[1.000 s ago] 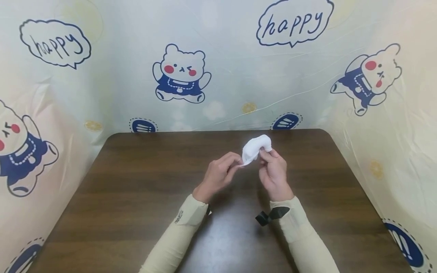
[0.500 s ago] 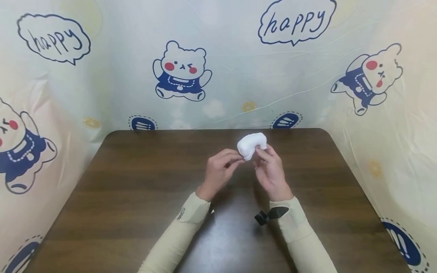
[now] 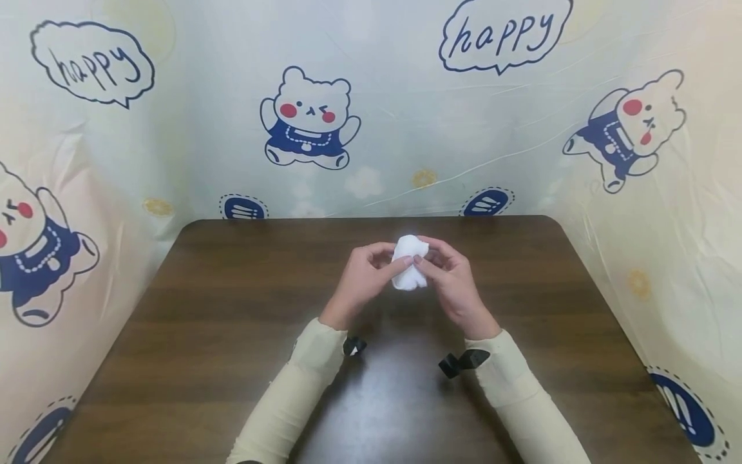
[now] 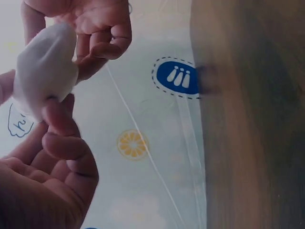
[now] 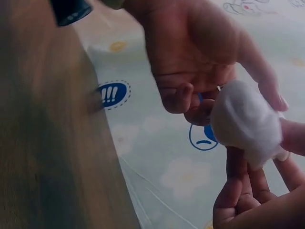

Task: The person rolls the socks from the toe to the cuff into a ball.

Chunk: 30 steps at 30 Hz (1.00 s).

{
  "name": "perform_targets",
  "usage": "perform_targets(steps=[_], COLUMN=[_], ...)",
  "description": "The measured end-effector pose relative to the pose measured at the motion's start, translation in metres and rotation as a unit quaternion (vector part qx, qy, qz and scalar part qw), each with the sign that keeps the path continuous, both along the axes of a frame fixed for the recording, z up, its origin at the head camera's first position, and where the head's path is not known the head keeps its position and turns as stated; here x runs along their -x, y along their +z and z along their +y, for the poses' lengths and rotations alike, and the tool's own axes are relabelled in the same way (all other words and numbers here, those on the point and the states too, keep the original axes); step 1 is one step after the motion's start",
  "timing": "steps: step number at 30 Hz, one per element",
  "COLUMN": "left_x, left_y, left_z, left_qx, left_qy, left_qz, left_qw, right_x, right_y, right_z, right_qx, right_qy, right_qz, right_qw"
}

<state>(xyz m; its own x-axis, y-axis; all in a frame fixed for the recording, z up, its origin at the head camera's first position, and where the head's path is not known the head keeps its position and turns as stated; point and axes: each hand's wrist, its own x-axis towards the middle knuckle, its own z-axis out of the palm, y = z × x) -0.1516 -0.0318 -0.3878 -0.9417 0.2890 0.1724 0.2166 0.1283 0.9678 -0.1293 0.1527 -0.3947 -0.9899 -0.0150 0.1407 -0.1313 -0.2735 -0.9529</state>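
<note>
- Standing over the dark brown wooden table (image 3: 203,303), the person holds a small white wad of soft cloth (image 3: 408,270) up off the surface, between both hands, roughly over the table's far middle.
- The left hand (image 3: 362,277) sits at the wad's nine o'clock, fingers curled, thumb and fingertips pinching its left edge.
- The right hand (image 3: 449,277) sits at its three o'clock, fingers bent round the wad, forefinger and thumb nipping its upper part.
- From the left wrist camera the wad (image 4: 45,71) shows pinched between the two hands, the left hand (image 4: 45,179) at six o'clock of it.
- From the right wrist camera the wad (image 5: 245,121) rests against the right hand's (image 5: 252,195) fingertips, the left hand (image 5: 200,62) at eleven o'clock.
- Both arms wear cream sleeves (image 3: 301,386).
- A pale plastic sheet printed with cartoon bears (image 3: 307,119) walls the table at twelve, nine and three o'clock.
</note>
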Motion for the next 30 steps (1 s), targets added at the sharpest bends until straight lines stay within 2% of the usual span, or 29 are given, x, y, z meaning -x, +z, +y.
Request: perform_targets(steps=[4, 12, 23, 26, 30], left_x=[-0.001, 0.0, 0.003, 0.004, 0.005], left_y=[0.002, 0.0, -0.007, -0.01, -0.016], left_z=[0.0, -0.001, -0.006, -0.007, -0.008], left_qx=[0.004, 0.003, 0.002, -0.011, -0.01], left_qy=[-0.004, 0.005, 0.041, 0.04, 0.034], left_qz=[-0.014, -0.032, -0.06, -0.062, -0.064], left_qw=[0.9999, 0.9995, 0.9974, 0.9972, 0.9973], right_x=[-0.002, -0.003, -0.006, -0.005, -0.002], right_y=[-0.001, -0.005, -0.009, -0.012, -0.015], right_z=[0.001, 0.003, 0.006, 0.006, 0.007], right_qx=[-0.034, -0.139, -0.271, -0.292, -0.309], right_qy=[0.021, 0.014, -0.029, -0.038, -0.029], right_qz=[0.019, 0.04, 0.122, 0.119, 0.091], right_qw=[0.999, 0.989, 0.954, 0.948, 0.946])
